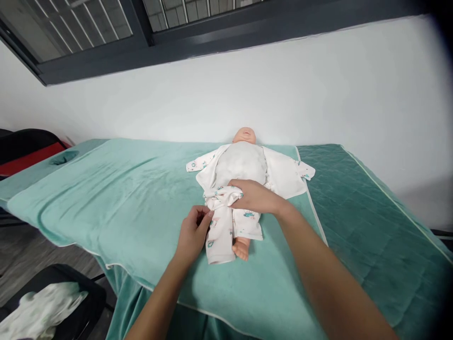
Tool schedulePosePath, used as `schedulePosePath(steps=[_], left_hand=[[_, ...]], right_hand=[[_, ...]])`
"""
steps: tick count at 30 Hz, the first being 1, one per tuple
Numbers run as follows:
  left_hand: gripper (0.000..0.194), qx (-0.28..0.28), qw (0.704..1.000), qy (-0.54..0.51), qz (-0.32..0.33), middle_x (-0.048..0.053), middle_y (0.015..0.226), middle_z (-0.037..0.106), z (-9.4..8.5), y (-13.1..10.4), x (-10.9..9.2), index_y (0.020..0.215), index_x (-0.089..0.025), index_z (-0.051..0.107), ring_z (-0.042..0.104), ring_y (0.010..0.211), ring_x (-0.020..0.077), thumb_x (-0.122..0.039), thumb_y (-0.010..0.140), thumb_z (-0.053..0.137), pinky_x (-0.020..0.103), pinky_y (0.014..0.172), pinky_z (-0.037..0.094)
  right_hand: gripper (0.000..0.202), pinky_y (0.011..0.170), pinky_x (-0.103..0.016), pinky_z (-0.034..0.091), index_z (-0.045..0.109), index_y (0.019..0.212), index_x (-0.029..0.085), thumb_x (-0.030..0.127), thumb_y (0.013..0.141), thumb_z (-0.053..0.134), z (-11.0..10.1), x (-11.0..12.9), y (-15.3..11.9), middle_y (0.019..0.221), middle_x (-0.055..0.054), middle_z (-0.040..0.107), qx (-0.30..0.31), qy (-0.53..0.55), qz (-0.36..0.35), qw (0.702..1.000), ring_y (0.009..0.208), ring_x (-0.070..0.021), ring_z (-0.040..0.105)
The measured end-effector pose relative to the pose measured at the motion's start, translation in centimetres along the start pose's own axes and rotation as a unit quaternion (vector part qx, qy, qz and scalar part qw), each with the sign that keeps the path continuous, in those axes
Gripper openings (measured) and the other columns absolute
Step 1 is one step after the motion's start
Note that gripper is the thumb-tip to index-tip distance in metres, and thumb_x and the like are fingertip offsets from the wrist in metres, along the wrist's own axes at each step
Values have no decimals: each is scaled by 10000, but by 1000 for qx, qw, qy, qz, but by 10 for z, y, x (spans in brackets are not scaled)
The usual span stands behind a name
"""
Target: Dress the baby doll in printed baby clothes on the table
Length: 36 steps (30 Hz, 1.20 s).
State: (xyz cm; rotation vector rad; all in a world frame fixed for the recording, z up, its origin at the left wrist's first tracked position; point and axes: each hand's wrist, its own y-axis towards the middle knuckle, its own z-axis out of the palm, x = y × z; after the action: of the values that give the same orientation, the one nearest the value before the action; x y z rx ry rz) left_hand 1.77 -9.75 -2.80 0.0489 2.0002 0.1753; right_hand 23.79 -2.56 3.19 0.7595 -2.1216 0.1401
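Hands first: our left hand [193, 231] pinches the romper [226, 217] at its leg, and our right hand [253, 196] grips bunched cloth at the doll's [242, 163] waist. The doll lies face up on the green towel [123, 198], top open. We judge the dressing mid-way; next comes aligning the crotch edges.

Baby doll [242, 160], pale fabric torso, lying face-up near the bed's far edge, head toward that edge, dressed in a white printed romper [226, 222], top flaps spread open, cloth bunched at the waist, one bare foot showing below the leg.
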Motion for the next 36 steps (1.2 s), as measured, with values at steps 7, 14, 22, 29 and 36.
schedulePosePath(steps=[7, 14, 22, 29, 36], left_hand=[[206, -63, 977, 187, 76, 24, 848, 673, 4, 30, -7, 965, -217, 528, 610, 744, 179, -418, 944, 487, 280, 659, 403], [255, -98, 952, 271, 99, 56, 872, 696, 12, 40, -2, 1009, -215, 551, 646, 779, 216, -439, 966, 435, 290, 642, 376], [306, -147, 984, 53, 84, 31, 876, 678, 0, 40, 0, 979, -197, 647, 602, 804, 164, -437, 951, 460, 278, 736, 451], [310, -146, 978, -152, -2, 44, 903, 677, -3, 79, -15, 980, -177, 685, 602, 801, 162, -435, 811, 649, 268, 696, 468], [224, 164, 984, -25, 67, 33, 891, 657, 1, 109, -51, 851, -194, 733, 562, 803, 160, -393, 757, 689, 268, 728, 444]], right_hand=[[115, 633, -236, 360, 610, 871, 220, 223, 756, 609, 4, -2, 5, 819, 36, 651, -94, -2, 25, 995, 751, -156, 575], [107, 678, -256, 396, 620, 890, 212, 288, 817, 601, 11, -5, 9, 827, 22, 655, -143, 26, 32, 989, 778, -167, 583], [367, 916, -324, 460, 634, 1178, 249, 396, 843, 668, -19, -2, -8, 1188, -25, 651, 29, 189, -24, 981, 1101, -218, 593], [193, 792, -302, 466, 678, 984, 211, 355, 858, 651, -18, -16, -8, 934, -20, 674, -83, 190, -4, 978, 894, -174, 612], [180, 623, -254, 384, 675, 935, 200, 360, 858, 642, -16, -17, -1, 771, 5, 624, -183, 222, 17, 958, 687, -126, 531]])
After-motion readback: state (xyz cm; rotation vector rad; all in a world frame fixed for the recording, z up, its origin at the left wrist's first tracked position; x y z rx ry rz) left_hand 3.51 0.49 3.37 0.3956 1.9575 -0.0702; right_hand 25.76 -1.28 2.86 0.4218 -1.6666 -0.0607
